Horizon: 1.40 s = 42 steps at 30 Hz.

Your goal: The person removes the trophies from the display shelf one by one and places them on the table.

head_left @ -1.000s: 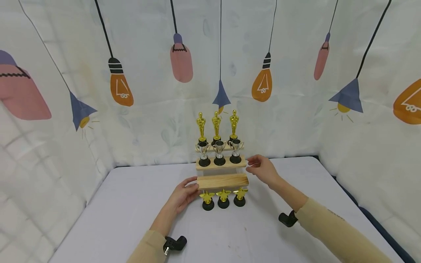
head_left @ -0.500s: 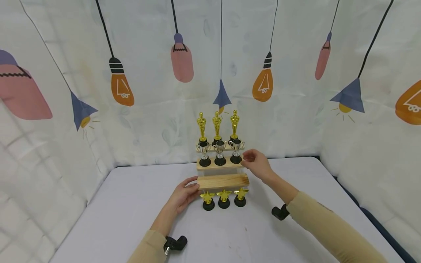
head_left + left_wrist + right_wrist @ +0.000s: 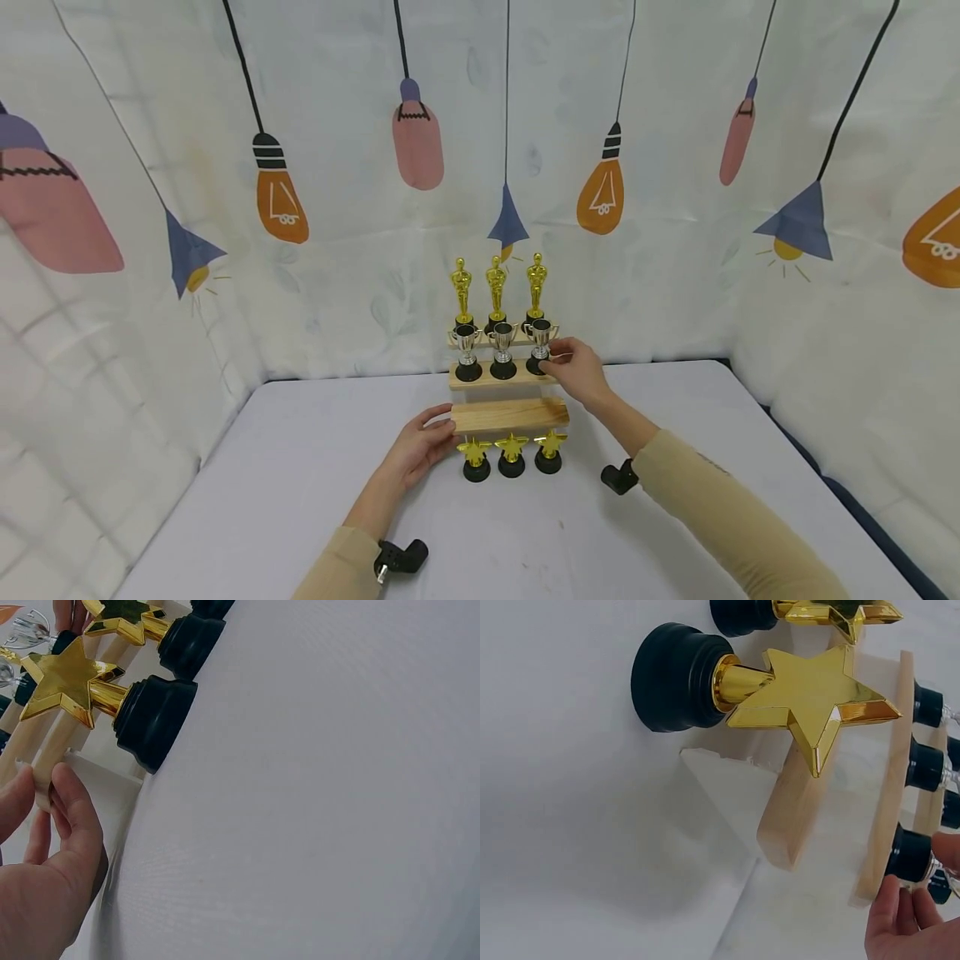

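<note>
A tiered stand holds three rows of trophies. My left hand point(image 3: 417, 448) pinches the left end of its lowest wooden shelf point(image 3: 510, 415), between thumb and fingers in the left wrist view. On the middle shelf point(image 3: 465, 382) stand three silver trophy cups point(image 3: 502, 336). My right hand point(image 3: 581, 372) holds the rightmost cup point(image 3: 539, 332) low down, with thumb and fingers around its black base point(image 3: 911, 855). In front of the stand, three gold star trophies point(image 3: 512, 452) with black bases stand on the table. Gold figure statuettes point(image 3: 496, 287) fill the top shelf.
The white-covered table point(image 3: 285, 500) reaches out on both sides of the stand. Behind it hangs a white cloth backdrop point(image 3: 337, 292) printed with lamps and bulbs. A slanted white side panel point(image 3: 727, 787) supports the shelves.
My right hand has moved left from beside the stand to the rightmost silver cup and taken hold of it. The left hand stays on the lowest shelf's end.
</note>
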Motion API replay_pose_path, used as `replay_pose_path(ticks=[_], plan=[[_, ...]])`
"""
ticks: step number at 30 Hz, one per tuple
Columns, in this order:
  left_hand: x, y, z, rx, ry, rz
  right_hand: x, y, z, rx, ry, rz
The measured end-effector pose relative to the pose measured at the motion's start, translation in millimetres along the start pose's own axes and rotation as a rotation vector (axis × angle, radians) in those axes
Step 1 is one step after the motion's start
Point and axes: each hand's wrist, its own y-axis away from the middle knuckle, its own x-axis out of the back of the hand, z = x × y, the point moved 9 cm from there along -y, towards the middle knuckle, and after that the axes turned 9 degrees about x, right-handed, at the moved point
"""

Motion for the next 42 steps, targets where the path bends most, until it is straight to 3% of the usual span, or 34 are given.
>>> replay_pose_path(ticks=[12, 22, 29, 42], plan=[[1.2, 0.7, -0.2, 0.0, 0.002, 0.006, -10, -3, -3, 0.053, 0.048, -0.013], [1.4, 0.2, -1.5, -0.001, 0.009, 0.003, -17, -4, -4, 0.044, 0.083, -0.046], [0.5, 0.1, -1.1, -0.003, 0.011, -0.001, -16, -4, -8, 0.087, 0.102, -0.036], [0.5, 1.0, -0.3, -0.012, -0.002, 0.003, -10, 5, -16, 0.092, 0.08, -0.05]])
